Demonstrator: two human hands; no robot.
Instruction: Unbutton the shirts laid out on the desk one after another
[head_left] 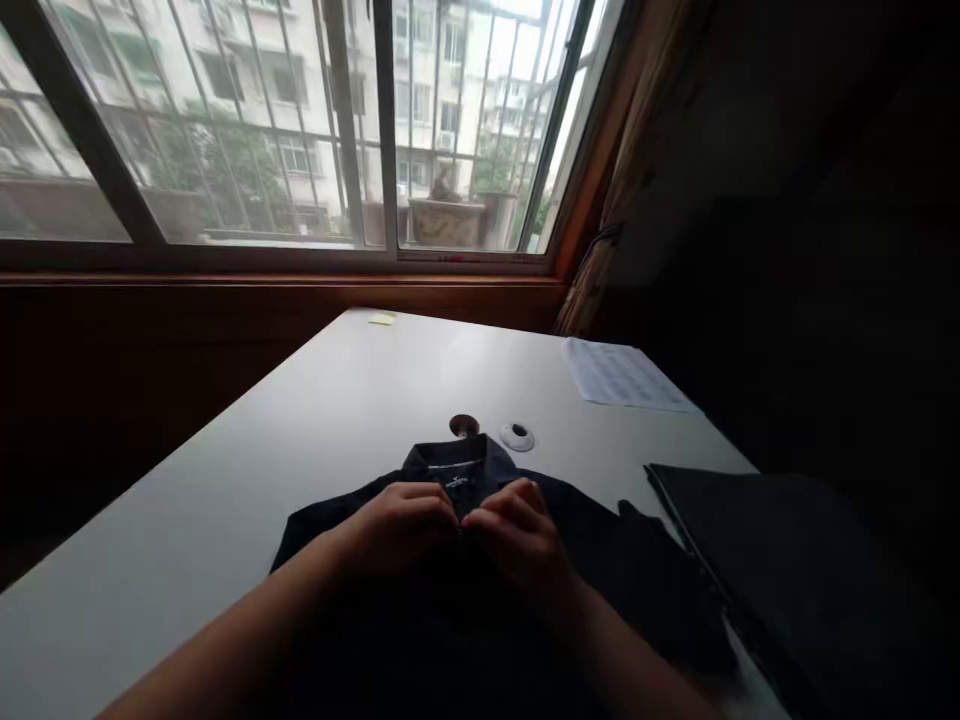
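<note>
A dark collared shirt (585, 500) lies spread on the white table, its collar pointing away from me and a small pale label showing inside the neck. My left hand (412, 520) and my right hand (521, 530) meet at the front opening just below the collar. Both have their fingers closed in a pinch on the shirt's fabric, the fingertips almost touching. Exactly what lies between the fingertips is too dark and small to make out. The lower part of the shirt fades into shadow under my forearms.
The white table (225, 480) has a round hole (464, 426) and, beside it, a white ring-shaped cover (517, 436). Printed papers (622, 375) lie at the back right, a yellow note (382, 319) at the far edge. Dark folded cloth (795, 560) lies at right. A window stands behind.
</note>
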